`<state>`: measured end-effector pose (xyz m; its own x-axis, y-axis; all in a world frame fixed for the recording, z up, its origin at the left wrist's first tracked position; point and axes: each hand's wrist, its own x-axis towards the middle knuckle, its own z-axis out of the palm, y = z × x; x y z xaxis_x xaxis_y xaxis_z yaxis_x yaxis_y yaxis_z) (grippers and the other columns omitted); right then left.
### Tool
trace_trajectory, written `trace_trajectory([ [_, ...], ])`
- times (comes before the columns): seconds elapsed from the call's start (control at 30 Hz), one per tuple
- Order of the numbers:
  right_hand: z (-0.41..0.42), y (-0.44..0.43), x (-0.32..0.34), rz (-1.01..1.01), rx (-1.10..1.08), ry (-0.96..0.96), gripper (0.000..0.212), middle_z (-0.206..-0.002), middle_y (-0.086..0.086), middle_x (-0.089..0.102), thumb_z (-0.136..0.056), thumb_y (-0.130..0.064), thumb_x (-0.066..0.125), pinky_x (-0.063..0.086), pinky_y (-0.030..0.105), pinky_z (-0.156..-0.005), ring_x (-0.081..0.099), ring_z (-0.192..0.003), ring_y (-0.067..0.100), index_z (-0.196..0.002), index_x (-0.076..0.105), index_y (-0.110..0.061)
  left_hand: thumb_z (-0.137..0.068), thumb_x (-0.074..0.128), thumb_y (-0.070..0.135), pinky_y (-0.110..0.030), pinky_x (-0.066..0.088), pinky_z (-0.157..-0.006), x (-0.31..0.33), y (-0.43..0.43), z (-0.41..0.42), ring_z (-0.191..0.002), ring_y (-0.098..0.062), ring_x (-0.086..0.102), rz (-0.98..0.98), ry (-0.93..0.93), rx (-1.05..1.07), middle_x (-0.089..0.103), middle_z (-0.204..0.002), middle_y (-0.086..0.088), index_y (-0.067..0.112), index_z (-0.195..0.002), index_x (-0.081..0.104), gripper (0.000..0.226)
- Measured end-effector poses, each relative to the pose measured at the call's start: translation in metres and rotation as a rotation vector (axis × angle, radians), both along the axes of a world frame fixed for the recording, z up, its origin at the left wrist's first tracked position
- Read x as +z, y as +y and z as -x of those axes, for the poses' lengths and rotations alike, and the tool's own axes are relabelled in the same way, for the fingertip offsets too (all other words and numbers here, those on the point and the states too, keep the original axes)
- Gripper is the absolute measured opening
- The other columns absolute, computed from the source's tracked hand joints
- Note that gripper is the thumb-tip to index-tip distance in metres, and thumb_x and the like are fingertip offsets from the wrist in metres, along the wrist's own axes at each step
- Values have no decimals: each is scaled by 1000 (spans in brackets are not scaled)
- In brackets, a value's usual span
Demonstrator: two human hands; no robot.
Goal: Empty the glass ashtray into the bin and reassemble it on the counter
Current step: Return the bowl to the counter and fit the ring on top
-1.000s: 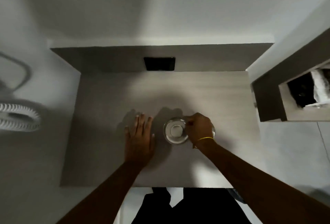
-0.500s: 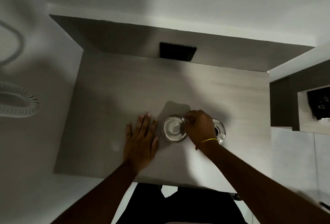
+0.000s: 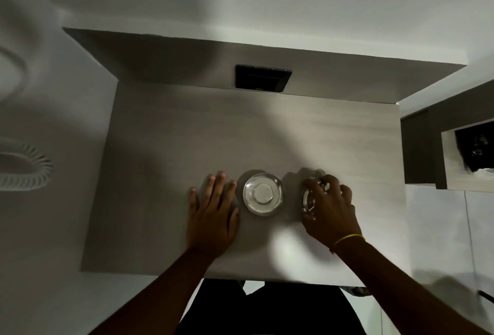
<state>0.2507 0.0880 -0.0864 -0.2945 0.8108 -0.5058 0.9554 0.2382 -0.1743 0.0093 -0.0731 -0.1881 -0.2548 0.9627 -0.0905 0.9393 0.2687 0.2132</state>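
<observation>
The right hand (image 3: 327, 207) has left the round glass piece (image 3: 263, 193) it was pinching half a second ago and shifted right onto the second glass piece (image 3: 310, 198); its fingers now curl over that piece's rim in a loose claw, seemingly closing on it, though how firm the hold is cannot be told. That suggests the emptying is done and reassembly is under way: one part set down, the other about to be lifted onto it. The left hand (image 3: 212, 210) lies flat and spread on the tabletop (image 3: 171, 163), holding nothing, just left of the round piece. Both glass parts sit near the front edge, apart from each other. Far back, a dark panel (image 3: 262, 78) is set in the wall.
</observation>
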Motion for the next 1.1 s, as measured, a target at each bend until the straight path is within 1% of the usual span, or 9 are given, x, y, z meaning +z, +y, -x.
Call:
trace_trajectory([
  [0.1,2,2,0,-14,24,-14,86,-148,7,37,-67,-48,78,61,60,-86,44,-130,45,-145,44,-34,-102,48,48,-67,15,-128,0,0,1,-168,-28,11,1,2,0,18,-181,-7,25,-168,28,73],
  [0.2,14,3,6,-61,17,69,86,-140,6,41,-64,-56,73,62,57,-79,48,-121,43,-142,45,-32,-102,47,48,-67,16,-128,2,1,1,-168,-29,13,-9,10,4,20,-181,-7,25,-168,30,72],
  [0.27,31,0,13,-76,43,137,86,-139,5,42,-63,-59,70,61,54,-79,48,-119,42,-141,46,-31,-103,46,48,-67,17,-127,3,1,0,-168,-29,14,-18,6,8,21,-180,-8,24,-167,32,70],
  [0.4,76,-13,24,-87,172,180,84,-144,4,43,-62,-56,69,59,53,-87,47,-122,40,-140,48,-34,-105,45,47,-69,18,-127,1,0,0,-167,-32,16,-26,-9,3,22,-180,-10,22,-166,35,67],
  [0.6,114,-25,17,-44,329,71,82,-147,6,39,-67,-53,66,56,55,-84,45,-124,39,-143,44,-31,-108,37,49,-67,17,-128,-2,1,0,-166,-33,20,-28,-30,13,25,-179,-9,23,-167,32,65],
  [0.77,118,-27,10,-39,356,18,83,-150,7,38,-66,-51,64,54,56,-86,44,-125,41,-144,44,-31,-109,31,52,-66,14,-129,-3,0,-1,-168,-30,14,-33,-33,19,24,-180,-8,23,-167,32,65],
  [0.83,117,-28,10,-44,358,8,83,-151,7,38,-66,-48,66,54,55,-86,43,-126,40,-144,44,-31,-108,31,52,-66,15,-129,-3,0,0,-168,-30,14,-40,-31,18,24,-180,-8,23,-167,32,65],
  [0.93,115,-29,10,-52,355,-10,85,-150,7,37,-64,-45,69,54,54,-86,43,-126,40,-144,43,-31,-108,35,50,-67,16,-129,-1,0,-1,-168,-30,13,-42,-36,15,24,-180,-8,23,-167,32,65],
  [1.1,116,-30,11,-57,337,-13,85,-151,7,36,-64,-44,69,54,55,-88,42,-128,40,-144,43,-31,-107,41,48,-67,17,-129,2,0,-1,-168,-31,13,-42,-48,16,24,-180,-9,23,-167,31,66],
])
